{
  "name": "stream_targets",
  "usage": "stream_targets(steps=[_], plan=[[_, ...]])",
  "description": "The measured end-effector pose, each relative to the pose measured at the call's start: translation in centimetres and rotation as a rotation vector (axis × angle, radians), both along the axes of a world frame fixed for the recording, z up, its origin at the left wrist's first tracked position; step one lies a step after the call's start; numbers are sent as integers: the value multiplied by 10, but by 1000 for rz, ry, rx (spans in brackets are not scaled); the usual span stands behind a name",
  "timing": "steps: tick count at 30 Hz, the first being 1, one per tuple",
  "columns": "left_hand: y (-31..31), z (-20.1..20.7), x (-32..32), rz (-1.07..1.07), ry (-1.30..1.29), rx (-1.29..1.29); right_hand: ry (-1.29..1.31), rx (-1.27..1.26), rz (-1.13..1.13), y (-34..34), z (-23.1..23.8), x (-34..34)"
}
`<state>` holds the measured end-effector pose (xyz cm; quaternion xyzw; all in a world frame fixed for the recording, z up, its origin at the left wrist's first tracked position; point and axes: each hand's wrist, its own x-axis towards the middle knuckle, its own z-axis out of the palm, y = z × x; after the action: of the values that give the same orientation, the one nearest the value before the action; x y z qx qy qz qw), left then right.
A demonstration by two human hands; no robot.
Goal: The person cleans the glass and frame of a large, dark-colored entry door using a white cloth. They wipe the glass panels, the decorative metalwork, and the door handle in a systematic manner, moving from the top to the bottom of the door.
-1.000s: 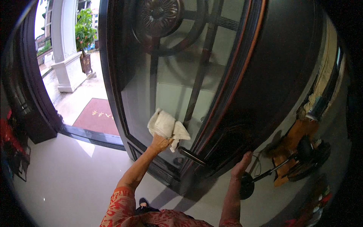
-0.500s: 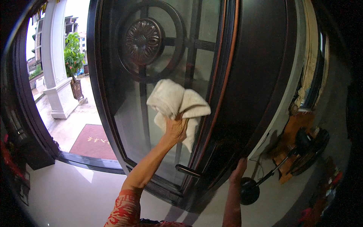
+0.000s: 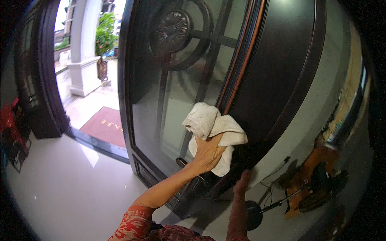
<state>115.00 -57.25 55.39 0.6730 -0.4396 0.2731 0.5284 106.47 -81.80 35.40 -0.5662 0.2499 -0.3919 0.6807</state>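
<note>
A dark wooden door (image 3: 283,48) with glass panels and a carved round flower ornament (image 3: 173,31) stands in front of me. My left hand (image 3: 210,154) is closed on a bunched white towel (image 3: 203,120), which lies against the door where the glass meets the frame moulding. The dark door handle (image 3: 181,162) is just beside that hand, partly hidden by my wrist. Lower and to the right, my right hand (image 3: 242,181) is at the door's edge; its fingers are in shadow and partly hidden.
A standing fan (image 3: 321,184) lies or leans at the right near an orange-brown board (image 3: 295,205), with a cable by the wall. Through the doorway at left are a reddish mat (image 3: 106,124), a white pillar (image 3: 84,76) and a potted plant (image 3: 105,36).
My left hand has moved the towel down and right, from the glass onto the frame moulding above the handle. The view has shifted; my right hand stays by the door edge.
</note>
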Motion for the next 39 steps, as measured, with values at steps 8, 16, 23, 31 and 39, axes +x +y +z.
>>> stream_targets(steps=[8, 16, 23, 31, 39], plan=[[-30, -49, -50, 253, -103, 14, -220, -610, 177, 100, 111, -17], [-49, 97, -33, 558, -263, 87, 202, -427, 153, 106, 127, -30], [-58, 98, -23, 573, -274, -189, 96, -609, 128, 98, 117, -26], [-60, 6, -75, 482, -229, 165, 29, -1049, -16, 70, 78, -15], [-72, -92, -110, -1, 484, -196, -58, -916, 173, 67, 84, -18]])
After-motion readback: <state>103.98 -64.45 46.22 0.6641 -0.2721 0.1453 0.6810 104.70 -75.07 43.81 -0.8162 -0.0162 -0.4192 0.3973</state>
